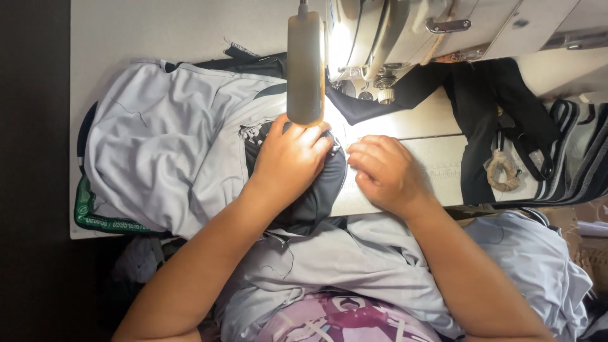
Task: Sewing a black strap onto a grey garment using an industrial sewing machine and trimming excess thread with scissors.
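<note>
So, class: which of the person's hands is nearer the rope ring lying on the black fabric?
Right. The right hand lies just left of the rope ring; the left hand sits farther away, on dark cloth.

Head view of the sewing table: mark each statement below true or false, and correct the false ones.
1. The left hand presses flat on dark fabric. True.
2. The right hand holds a pair of scissors. False: it holds no tool; its fingers are curled on the table beside the dark fabric.
3. A lamp hangs above the left hand. True.
4. The pale grey garment is folded neatly in a stack. False: it lies rumpled and spread over the table's left side.
5. The sewing machine stands at the table's far edge. True.
</note>
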